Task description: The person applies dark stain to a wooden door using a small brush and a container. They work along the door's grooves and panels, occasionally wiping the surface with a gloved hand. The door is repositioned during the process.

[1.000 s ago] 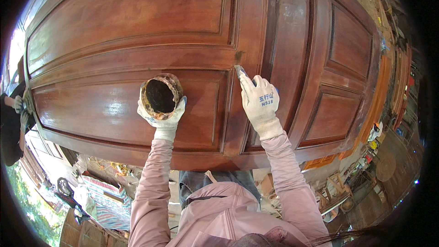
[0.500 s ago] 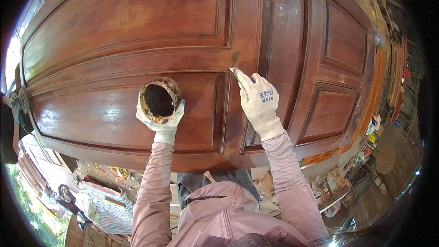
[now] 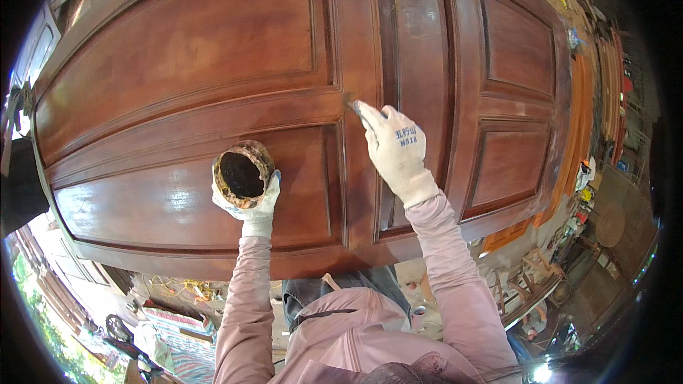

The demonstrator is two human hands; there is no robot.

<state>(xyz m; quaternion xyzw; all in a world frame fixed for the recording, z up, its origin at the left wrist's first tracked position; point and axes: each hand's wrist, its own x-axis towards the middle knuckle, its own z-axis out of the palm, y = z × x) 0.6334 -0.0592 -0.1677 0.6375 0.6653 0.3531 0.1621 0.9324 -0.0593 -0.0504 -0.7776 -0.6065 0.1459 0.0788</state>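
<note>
A reddish-brown panelled wooden door [image 3: 178, 110] lies spread out in front of me. My left hand [image 3: 265, 206], in a whitish glove, is wrapped round a round pot [image 3: 257, 153] with a crusted, stained rim and a dark inside. It holds the pot over the near left panel, mouth toward me. My right hand [image 3: 395, 149], also gloved, is closed in a pinch, its fingertips at the door's middle rail. Whatever lies between those fingertips is too small and hidden to name. Right by them, a dark smudge [image 3: 348, 98] marks the wood.
At the far left a dark-clothed person [image 3: 20, 188] stands at the door's end. Long wooden boards [image 3: 578, 121] lie beyond its right end. Below the near edge are a striped sheet [image 3: 181, 345], yellow cords [image 3: 199, 289] and wooden stools [image 3: 532, 274].
My view has shifted, and the door sits slightly further left in it. My right fingertips have moved up to the smudge on the rail. The pot stays in my left hand.
</note>
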